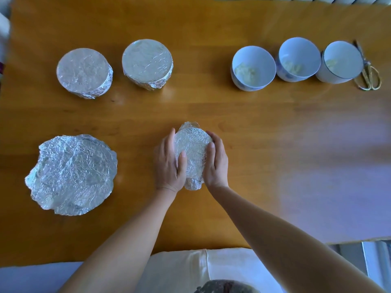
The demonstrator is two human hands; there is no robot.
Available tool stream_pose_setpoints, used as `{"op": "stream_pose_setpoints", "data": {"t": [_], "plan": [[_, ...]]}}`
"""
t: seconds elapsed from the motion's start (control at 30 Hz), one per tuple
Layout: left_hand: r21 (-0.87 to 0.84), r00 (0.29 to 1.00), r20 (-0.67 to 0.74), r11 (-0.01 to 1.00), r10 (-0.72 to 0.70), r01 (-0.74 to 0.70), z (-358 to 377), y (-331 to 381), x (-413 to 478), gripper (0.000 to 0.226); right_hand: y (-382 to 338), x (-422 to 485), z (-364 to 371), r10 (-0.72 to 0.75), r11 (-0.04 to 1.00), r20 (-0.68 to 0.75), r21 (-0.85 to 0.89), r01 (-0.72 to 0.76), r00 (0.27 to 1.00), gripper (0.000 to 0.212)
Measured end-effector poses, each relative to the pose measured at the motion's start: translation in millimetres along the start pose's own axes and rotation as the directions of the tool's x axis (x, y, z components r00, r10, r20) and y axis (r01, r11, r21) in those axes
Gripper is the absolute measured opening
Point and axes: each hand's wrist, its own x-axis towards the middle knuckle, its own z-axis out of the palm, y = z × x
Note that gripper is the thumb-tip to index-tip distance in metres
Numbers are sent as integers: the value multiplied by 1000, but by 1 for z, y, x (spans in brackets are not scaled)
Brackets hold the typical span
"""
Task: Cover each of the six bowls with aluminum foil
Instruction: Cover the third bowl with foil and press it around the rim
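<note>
Standing at near centre of wooden table (pixel 254 127), foil-wrapped bowl (pixel 193 149) is kept upright, foil top facing up; round, no long axis discernible. Bowl is grasped at sides by left hand (pixel 170 161) and right hand (pixel 215 161), thumbs laid on crinkled top. Far left: leftmost covered bowl (pixel 84 72), second covered bowl (pixel 147 62), tops flat, shiny. Far right: row of open white bowls (pixel 299 58), smooth. Near left: loose foil sheet (pixel 72 174), crumpled, roughly round.

Covered bowls (pixel 84 72) back left, open bowls (pixel 254 67) right, wrapped bowl (pixel 193 149) nearest

Crinkled shiny foil (pixel 191 153); glossy white bowls (pixel 254 67); smooth varnished wood table (pixel 211 106).
</note>
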Motion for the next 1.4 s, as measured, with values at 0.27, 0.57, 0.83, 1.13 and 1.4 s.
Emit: {"op": "stream_pose_setpoints", "data": {"t": [0.27, 0.57, 0.83, 1.13, 1.4], "plan": [[-24, 997, -13, 996, -80, 80, 2, 1, -4, 85, 4, 14, -2, -62, 997, 63, -38, 64, 996, 49], [63, 959, -114, 962, -259, 267, -24, -5, -24, 96, -14, 66, -16, -65, 931, 426, -301, 209, 902, 65], [-109, 997, 64, 993, -39, 46, -23, 9, 18, 69, -29, -6, -9, -97, 993, 40, -57, 99, 995, 48], [-318, 969, -56, 924, -241, 211, 1, 3, 13, 58, -14, -12, 17, 108, 982, -52, 161, -98, 993, 53], [-360, 948, -140, 907, -286, 220, 5, 4, 11, 60, -8, 0, 23, 94, 977, -92, 200, -74, 991, 42]]}}
